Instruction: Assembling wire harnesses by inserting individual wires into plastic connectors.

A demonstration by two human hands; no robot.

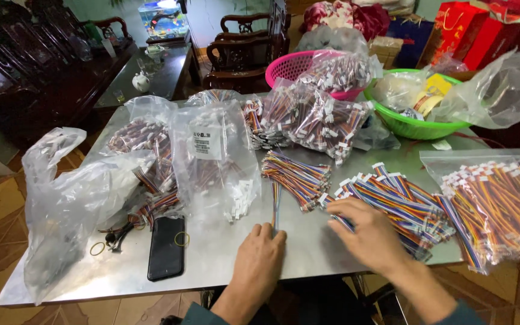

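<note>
So my left hand [260,253] is pinching a thin bunch of rainbow wires [275,207] that runs straight away from its fingertips, long axis pointing up the metal surface [224,265]. My right hand [368,235] lies spread, fingers on the near end of the loose pile of ribbon cables [392,201], which fans off to its right.

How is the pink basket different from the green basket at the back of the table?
The pink basket has slotted, openwork walls; the green basket has a solid, smooth wall. The pink basket stands farther back, half hidden behind clear bags of wire harnesses; the green basket sits to the right with its front rim in plain view. The green basket holds crumpled clear bags and something yellow; the pink basket holds a bag of harnesses. Both are round plastic.
</note>
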